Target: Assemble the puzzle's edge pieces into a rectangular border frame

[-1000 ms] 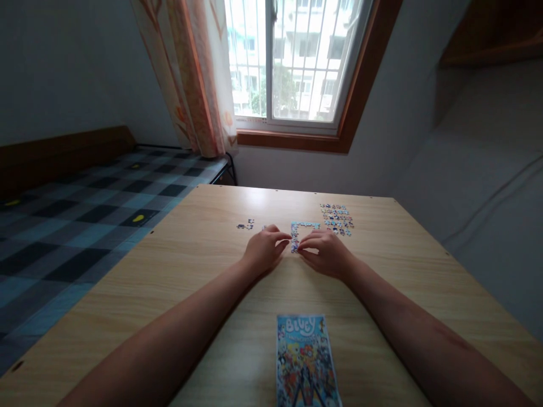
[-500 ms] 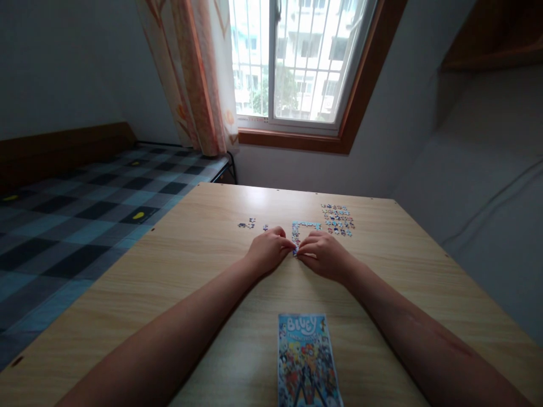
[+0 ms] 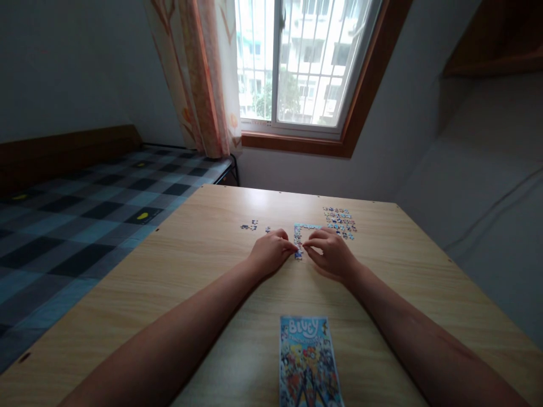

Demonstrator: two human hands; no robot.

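Observation:
A partly joined jigsaw puzzle (image 3: 298, 237) lies on the table, its small pieces forming a left column and a top row. At the column's lower left edge, the fingertips of my left hand (image 3: 274, 250) are closed together against the puzzle. My right hand (image 3: 330, 251) hovers just right of the column, thumb and forefinger slightly parted, with no piece visible between them. Part of the top row is hidden behind my right hand. Nearer to me lies the puzzle's picture sheet or box (image 3: 309, 362), printed with "BLUEY" and many cartoon figures.
Loose puzzle pieces (image 3: 339, 220) lie in rows at the back right of the wooden table (image 3: 203, 237). A few more pieces (image 3: 253, 225) sit left of the puzzle. Beyond the table are a checked bed (image 3: 106, 209), a curtain (image 3: 207, 79) and a barred window (image 3: 305, 68).
My right hand has drawn back to the right from the column's lower end, leaving more of it visible. My left hand stays at the puzzle's edge. The view has shifted slightly.

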